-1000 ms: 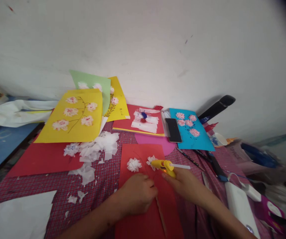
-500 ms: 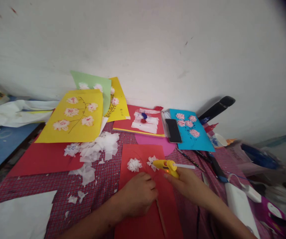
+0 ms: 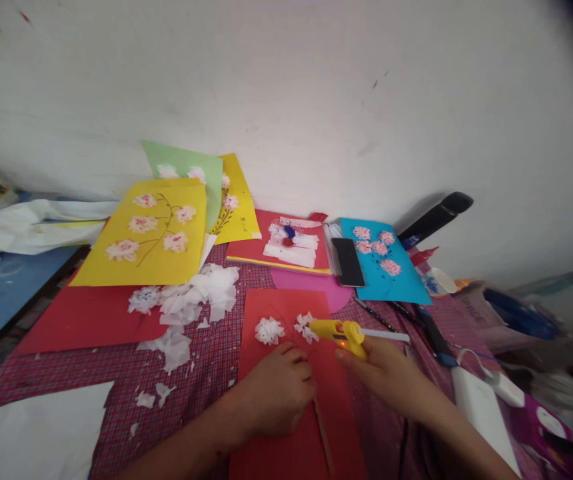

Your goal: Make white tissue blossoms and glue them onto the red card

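A yellow glue gun [image 3: 339,329] with a pale glue stick out of its back is gripped in my right hand [image 3: 384,370]. Its nozzle points left at a small white tissue-paper flower [image 3: 305,327] on the red paper [image 3: 286,303]; I cannot tell whether they touch. Left of that flower lies a fuller white paper flower [image 3: 269,330]. My left hand [image 3: 281,390] rests closed on the sheet just below both flowers, its fingertips curled under; what they hold is hidden. A thin brownish strip [image 3: 322,433] runs toward me from beneath that hand.
White tissue pieces [image 3: 201,293] are heaped to the left. Flower pictures on yellow paper [image 3: 166,267] and blue paper [image 3: 406,283] lean at the back. A phone [image 3: 348,262], pens [image 3: 376,315] and a white power strip [image 3: 484,417] lie to the right.
My right hand and the glue gun have shifted slightly right, drawing the nozzle back a little from the flower. My left hand has stayed almost in place.
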A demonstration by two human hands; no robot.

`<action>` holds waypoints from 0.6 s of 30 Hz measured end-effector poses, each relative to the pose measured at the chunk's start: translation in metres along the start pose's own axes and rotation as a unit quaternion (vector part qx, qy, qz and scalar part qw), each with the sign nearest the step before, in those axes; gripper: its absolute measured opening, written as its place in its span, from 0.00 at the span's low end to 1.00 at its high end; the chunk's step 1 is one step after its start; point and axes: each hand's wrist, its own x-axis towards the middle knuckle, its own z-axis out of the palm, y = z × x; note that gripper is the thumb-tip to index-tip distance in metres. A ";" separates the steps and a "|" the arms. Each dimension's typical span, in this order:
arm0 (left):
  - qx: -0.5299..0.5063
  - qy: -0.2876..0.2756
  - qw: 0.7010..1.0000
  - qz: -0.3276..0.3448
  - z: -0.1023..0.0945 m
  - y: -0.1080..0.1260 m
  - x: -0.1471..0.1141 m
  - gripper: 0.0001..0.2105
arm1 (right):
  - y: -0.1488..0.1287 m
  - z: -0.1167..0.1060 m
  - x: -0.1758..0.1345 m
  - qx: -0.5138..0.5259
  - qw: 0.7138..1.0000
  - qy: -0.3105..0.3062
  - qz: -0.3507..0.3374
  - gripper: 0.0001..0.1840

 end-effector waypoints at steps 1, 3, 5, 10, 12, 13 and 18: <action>-0.004 0.002 1.000 -0.002 0.000 0.000 0.000 0.05 | 0.001 -0.001 -0.001 0.003 1.000 0.001 0.005 0.18; -0.013 0.007 1.000 -0.003 0.000 0.000 0.001 0.05 | 0.003 -0.002 -0.003 0.015 1.000 0.003 0.015 0.19; -0.017 0.007 1.000 -0.002 0.000 0.000 0.001 0.05 | 0.005 -0.005 -0.003 0.026 0.999 0.006 0.022 0.20; -0.025 0.008 1.000 -0.007 0.003 0.000 0.000 0.05 | 0.008 -0.007 -0.001 0.044 0.999 0.017 0.009 0.19; -0.028 0.008 1.000 -0.007 0.003 -0.001 0.000 0.04 | 0.010 -0.006 0.002 0.028 0.999 0.017 0.013 0.20; -0.029 0.007 1.000 -0.007 0.003 -0.001 0.000 0.04 | 0.011 -0.004 0.003 0.020 1.000 0.016 0.014 0.20; -0.032 0.003 0.999 -0.004 0.002 -0.001 0.000 0.04 | 0.017 0.003 0.008 0.022 1.000 0.016 0.009 0.20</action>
